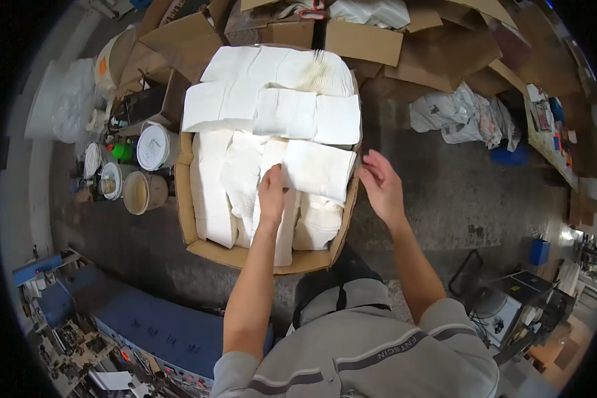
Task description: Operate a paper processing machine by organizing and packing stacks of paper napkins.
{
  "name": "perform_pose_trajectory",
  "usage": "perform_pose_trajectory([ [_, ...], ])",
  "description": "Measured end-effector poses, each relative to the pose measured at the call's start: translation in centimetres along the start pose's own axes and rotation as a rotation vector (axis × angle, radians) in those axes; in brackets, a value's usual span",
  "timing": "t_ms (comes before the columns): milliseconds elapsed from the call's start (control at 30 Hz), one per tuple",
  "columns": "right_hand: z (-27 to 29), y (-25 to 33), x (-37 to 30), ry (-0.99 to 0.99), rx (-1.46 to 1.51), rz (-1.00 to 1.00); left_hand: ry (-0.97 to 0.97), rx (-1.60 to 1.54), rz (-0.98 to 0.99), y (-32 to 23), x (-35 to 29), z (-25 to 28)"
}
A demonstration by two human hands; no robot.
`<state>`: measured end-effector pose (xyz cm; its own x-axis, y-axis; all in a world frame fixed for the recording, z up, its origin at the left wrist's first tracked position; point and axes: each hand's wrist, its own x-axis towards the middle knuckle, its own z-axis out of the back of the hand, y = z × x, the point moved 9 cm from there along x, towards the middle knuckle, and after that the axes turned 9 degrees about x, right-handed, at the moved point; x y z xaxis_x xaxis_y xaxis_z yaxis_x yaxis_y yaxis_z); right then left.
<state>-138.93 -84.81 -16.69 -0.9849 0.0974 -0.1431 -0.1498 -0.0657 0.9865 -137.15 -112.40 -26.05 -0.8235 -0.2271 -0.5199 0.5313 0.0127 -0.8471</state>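
A large cardboard box (186,199) in front of me holds several bundles of white, soft-looking layered sheets; I cannot tell whether they are cloth or paper. One white bundle (318,169) lies crosswise near the right side, on top of others. My left hand (272,194) is at this bundle's left end, its fingers pressed together against the edge. Just past the bundle's right end and the box's right wall is my right hand (382,187). Its fingers are bent and apart, with nothing seen in them.
White buckets (154,146) and a green-topped container (121,152) stand left of the box. Opened cardboard cartons (365,41) line the far side. Plastic bags (464,116) lie on the floor at the right. A blue machine (146,318) is at the lower left.
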Motion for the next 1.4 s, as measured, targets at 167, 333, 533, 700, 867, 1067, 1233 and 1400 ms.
perform_pose_trajectory([
  [167,-1.2,-2.7,-4.4,0.286,-0.074,-0.203,0.001,-0.072,0.040,1.9,-2.0,1.7],
  [333,-9.7,-4.6,-9.7,0.767,-0.299,-0.188,-0.036,-0.235,0.117,4.6,-2.2,1.7],
  [533,-10.4,-7.8,0.1,0.478,-0.585,-0.115,0.093,-0.322,0.109,3.6,-1.1,-2.0],
  [700,-10.5,-6.4,0.1,0.674,-0.701,-0.055,0.084,-0.153,0.089,3.9,-2.1,-1.5],
  [867,-12.6,-3.2,-8.2,1.049,-0.587,-0.164,-0.088,-0.200,0.070,5.6,-7.8,2.9],
  [1067,-18.4,-0.9,-17.0,1.422,-0.472,-0.071,-0.289,-0.001,0.089,6.7,-18.0,9.1],
  [1233,-22.5,0.5,-20.7,1.573,-0.490,0.164,-0.496,-0.187,0.130,9.5,-26.8,12.0],
  [1400,-25.3,2.1,-24.9,1.574,-0.488,0.305,-0.737,-0.359,0.151,14.7,-38.1,12.4],
])
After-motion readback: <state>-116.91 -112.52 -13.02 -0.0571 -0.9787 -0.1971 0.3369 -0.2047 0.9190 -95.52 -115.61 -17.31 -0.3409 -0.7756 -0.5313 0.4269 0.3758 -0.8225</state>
